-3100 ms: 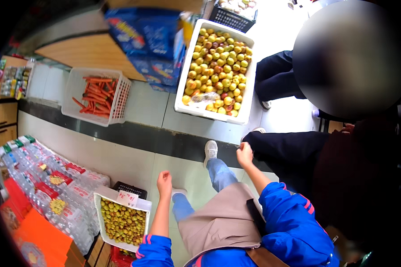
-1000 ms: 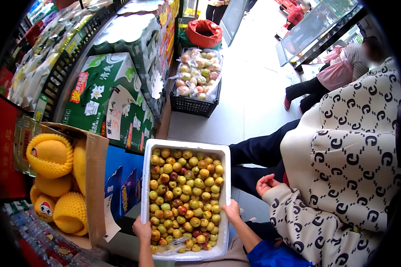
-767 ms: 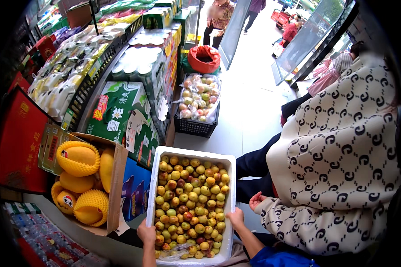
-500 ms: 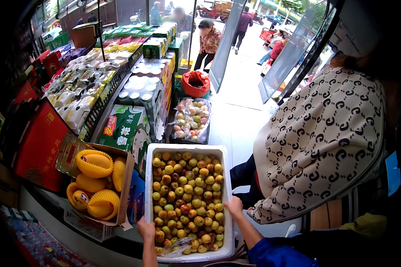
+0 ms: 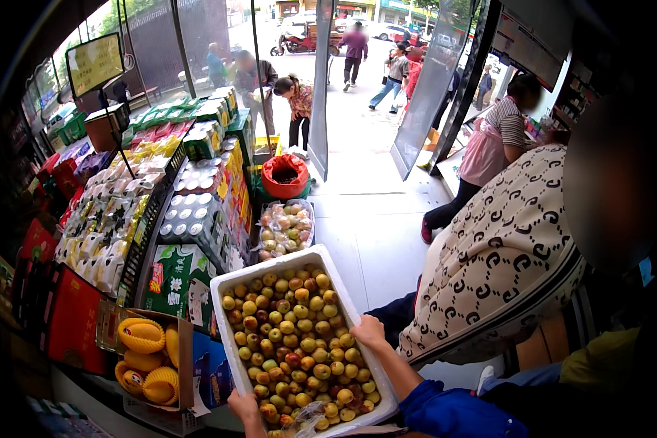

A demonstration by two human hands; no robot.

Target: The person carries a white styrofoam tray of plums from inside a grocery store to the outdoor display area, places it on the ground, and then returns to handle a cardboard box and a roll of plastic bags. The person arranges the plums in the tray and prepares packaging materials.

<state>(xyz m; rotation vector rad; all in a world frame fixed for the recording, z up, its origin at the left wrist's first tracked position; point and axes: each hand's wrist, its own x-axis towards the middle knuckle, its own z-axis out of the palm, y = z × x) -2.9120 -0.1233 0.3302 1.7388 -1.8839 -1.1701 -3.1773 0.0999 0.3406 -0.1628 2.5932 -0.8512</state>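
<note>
white foam crate (image 5: 343, 296), filled with small yellow-green and reddish fruit (image 5: 299, 343), is being held up in front of the person. the left hand (image 5: 244, 406) is gripping the crate's near left rim, fingers curled over the edge; the right hand (image 5: 369, 332) is clasping the right rim, thumb side lying on the wall. both hands are closed on the crate, and it appears to be hanging clear of any bench, above the cartons on the left. a carton of netted yellow fruit (image 5: 144, 355) is sitting to the crate's lower left; a basket of peaches (image 5: 285, 228) is standing on the floor (image 5: 372, 233) beyond it. a seated person in a patterned top (image 5: 500, 248) is just right of the crate. judged from this: the lift looks done and the carry seems under way, with setting down not yet done.
</note>
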